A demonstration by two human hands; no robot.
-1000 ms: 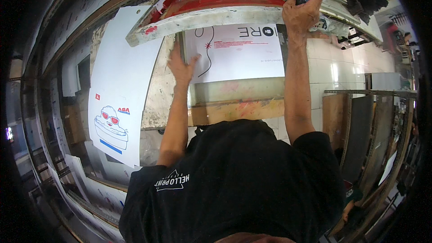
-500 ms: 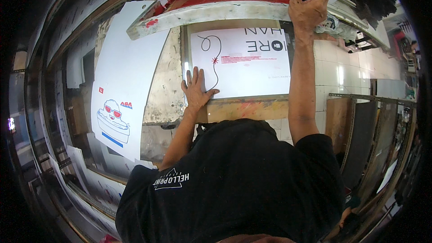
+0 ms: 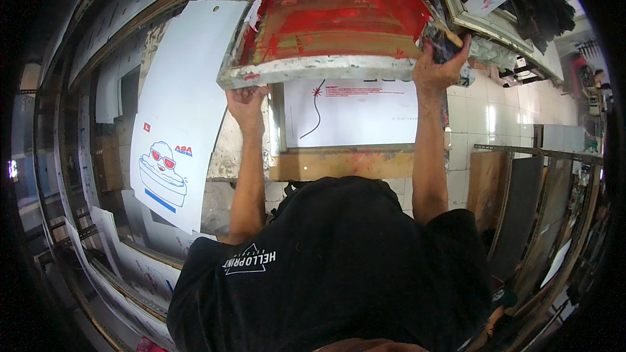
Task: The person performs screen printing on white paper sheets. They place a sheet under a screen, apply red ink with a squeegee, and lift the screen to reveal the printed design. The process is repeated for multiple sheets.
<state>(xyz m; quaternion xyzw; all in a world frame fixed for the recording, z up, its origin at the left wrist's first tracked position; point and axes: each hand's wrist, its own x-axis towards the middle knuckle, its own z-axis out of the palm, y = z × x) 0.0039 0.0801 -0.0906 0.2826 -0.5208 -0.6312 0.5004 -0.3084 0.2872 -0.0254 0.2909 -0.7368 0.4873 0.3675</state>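
Note:
A silkscreen printing frame (image 3: 326, 65), its mesh smeared with red ink, slants up over the worktable. My left hand (image 3: 246, 107) is closed on the frame's near left corner, with its fingers largely hidden beneath the rim. At the right corner my right hand (image 3: 438, 73) is closed around the frame's end. A dark, ink-stained piece with a wooden edge (image 3: 451, 36) sits between thumb and fingers there. Below lies a white printed sheet (image 3: 365, 117) with a black curling line and red small print; its far part is hidden under the frame.
Long white boards (image 3: 166, 104) with a blue and red cartoon print lie at the left. A wooden strip (image 3: 345, 164) runs along the table's near edge. Another frame (image 3: 473, 10) with a white carton (image 3: 486, 0) stands back right. Metal racks (image 3: 541, 208) flank the right.
The silkscreen frame has tilted down toward me, showing more red mesh and covering the sheet's far part. My left hand has left the sheet and taken hold of the frame; my right hand has lowered.

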